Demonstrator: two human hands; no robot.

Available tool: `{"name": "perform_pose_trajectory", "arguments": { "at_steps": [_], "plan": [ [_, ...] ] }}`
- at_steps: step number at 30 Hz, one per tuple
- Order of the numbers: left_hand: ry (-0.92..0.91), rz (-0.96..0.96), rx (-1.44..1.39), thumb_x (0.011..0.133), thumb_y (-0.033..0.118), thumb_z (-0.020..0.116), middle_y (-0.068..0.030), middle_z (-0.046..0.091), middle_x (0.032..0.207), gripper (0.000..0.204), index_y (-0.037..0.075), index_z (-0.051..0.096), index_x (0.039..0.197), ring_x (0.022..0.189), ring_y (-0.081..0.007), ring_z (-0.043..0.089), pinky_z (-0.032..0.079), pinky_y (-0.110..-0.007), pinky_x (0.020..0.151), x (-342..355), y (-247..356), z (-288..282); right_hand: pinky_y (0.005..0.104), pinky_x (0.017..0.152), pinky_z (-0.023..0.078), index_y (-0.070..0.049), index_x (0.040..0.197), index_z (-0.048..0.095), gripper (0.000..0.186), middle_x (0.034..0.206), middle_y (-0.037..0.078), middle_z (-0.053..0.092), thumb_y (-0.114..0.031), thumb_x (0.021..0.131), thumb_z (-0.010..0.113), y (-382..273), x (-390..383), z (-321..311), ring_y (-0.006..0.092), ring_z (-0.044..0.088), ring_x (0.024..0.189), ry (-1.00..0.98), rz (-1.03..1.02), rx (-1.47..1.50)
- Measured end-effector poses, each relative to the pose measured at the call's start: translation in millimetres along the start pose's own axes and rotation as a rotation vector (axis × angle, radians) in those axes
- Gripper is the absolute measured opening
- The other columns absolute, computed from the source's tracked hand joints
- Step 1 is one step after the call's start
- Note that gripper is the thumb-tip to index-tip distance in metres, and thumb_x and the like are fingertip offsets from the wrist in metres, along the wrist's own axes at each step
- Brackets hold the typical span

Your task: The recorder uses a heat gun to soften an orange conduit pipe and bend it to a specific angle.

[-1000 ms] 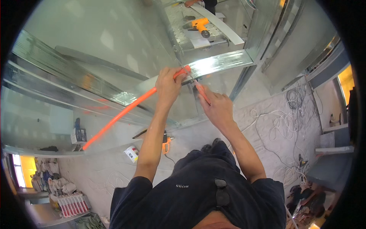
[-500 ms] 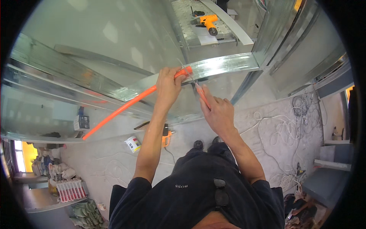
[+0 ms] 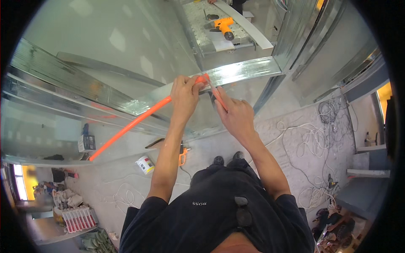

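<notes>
A long bright orange tube (image 3: 130, 125) slants from the lower left up to the metal stud frame. My left hand (image 3: 184, 98) is wrapped round it near its upper end, thumb toward the tip. In my right hand (image 3: 237, 117) is an orange-handled knife (image 3: 219, 98), the index finger lying along the handle. Its thin blade crosses the tube's upper end, just beyond my left thumb; how deep it sits, I cannot tell. Directly behind the tube end runs a shiny metal track (image 3: 249, 68).
Beyond the track, a yellow cordless drill (image 3: 224, 28) lies on a speckled platform (image 3: 196, 21), with another person's hand (image 3: 212, 1) at a white strip (image 3: 249, 25). On the floor are a white bucket (image 3: 145, 164), an orange-handled tool (image 3: 183, 156) and loose cables (image 3: 310, 139).
My right hand and the knife have moved slightly left, nearer the tube's end. My left hand keeps its grip. Another person's hand now shows at the top edge.
</notes>
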State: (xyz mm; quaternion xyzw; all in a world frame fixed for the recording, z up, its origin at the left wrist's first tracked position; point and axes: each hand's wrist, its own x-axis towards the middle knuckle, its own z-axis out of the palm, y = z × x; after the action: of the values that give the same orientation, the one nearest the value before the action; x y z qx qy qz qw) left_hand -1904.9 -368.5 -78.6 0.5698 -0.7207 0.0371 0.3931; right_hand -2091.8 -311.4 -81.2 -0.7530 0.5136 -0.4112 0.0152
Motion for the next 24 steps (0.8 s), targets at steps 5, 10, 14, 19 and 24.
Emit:
{"name": "perform_pose_trajectory", "arguments": {
  "at_steps": [5,10,14,19,24],
  "plan": [
    [-0.006,-0.023,-0.006,0.085,0.015,0.077,-0.0082,0.060,0.090,0.024,0.008,0.077,0.108,0.088,-0.0283,0.059,0.049,-0.042,0.077,-1,-2,-2,0.0364,0.055,0.043,-0.008,0.127,0.068,0.039,0.064,0.005,0.065,-0.021,0.090,0.073,0,3,3,0.0228,0.061,0.054,0.010,-0.016,0.036],
    [-0.007,-0.009,-0.021,0.086,0.019,0.078,-0.0074,0.059,0.090,0.025,0.010,0.077,0.109,0.087,-0.0278,0.059,0.049,-0.041,0.077,0,-1,-5,0.0361,0.055,0.044,-0.008,0.128,0.068,0.040,0.065,0.005,0.066,-0.021,0.090,0.073,0,3,3,0.0227,0.062,0.055,0.005,-0.022,0.034],
    [-0.023,-0.025,-0.024,0.086,0.020,0.078,-0.0072,0.059,0.090,0.024,0.011,0.077,0.109,0.087,-0.0275,0.059,0.049,-0.041,0.077,1,-2,-6,0.0363,0.057,0.045,-0.009,0.127,0.069,0.040,0.065,0.007,0.066,-0.022,0.090,0.073,-4,2,0,0.0239,0.062,0.055,-0.030,-0.010,0.045],
    [-0.023,-0.046,-0.029,0.087,0.028,0.079,-0.0076,0.060,0.089,0.026,0.009,0.078,0.104,0.087,-0.0272,0.060,0.050,-0.041,0.075,4,3,-9,0.0366,0.058,0.047,-0.009,0.127,0.070,0.039,0.066,0.009,0.066,-0.023,0.090,0.074,7,1,1,0.0263,0.063,0.055,0.023,0.091,0.095],
    [-0.008,-0.112,-0.004,0.091,0.042,0.075,-0.0075,0.060,0.082,0.033,0.011,0.080,0.098,0.084,-0.0271,0.061,0.049,-0.041,0.074,12,11,-4,0.0370,0.059,0.049,-0.008,0.128,0.070,0.040,0.070,0.011,0.068,-0.023,0.091,0.073,6,-6,-4,0.0282,0.063,0.056,0.030,0.151,0.126]
  ]
}}
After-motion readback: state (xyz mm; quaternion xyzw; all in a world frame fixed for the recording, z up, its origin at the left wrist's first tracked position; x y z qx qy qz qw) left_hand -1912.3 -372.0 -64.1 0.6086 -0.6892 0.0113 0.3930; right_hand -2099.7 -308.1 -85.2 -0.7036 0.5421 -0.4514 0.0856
